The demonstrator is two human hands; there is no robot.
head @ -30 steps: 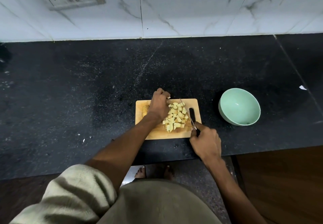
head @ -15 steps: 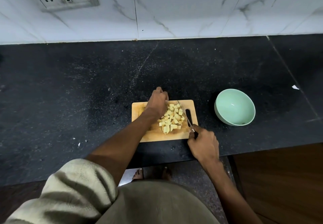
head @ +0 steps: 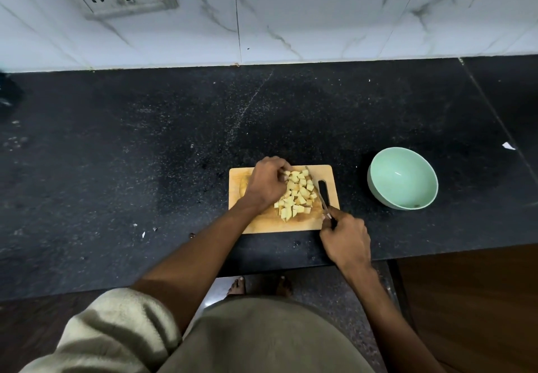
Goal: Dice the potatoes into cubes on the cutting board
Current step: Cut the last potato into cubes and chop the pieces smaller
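Black counter, green bowl looks empty

A black speckled stone bench runs below a white marble wall. On it lie a wooden cutting board near the front edge, a mint-green bowl well apart to its right, and scattered pale scraps

no readable text, labels, brands or numbers appear on anything in view.
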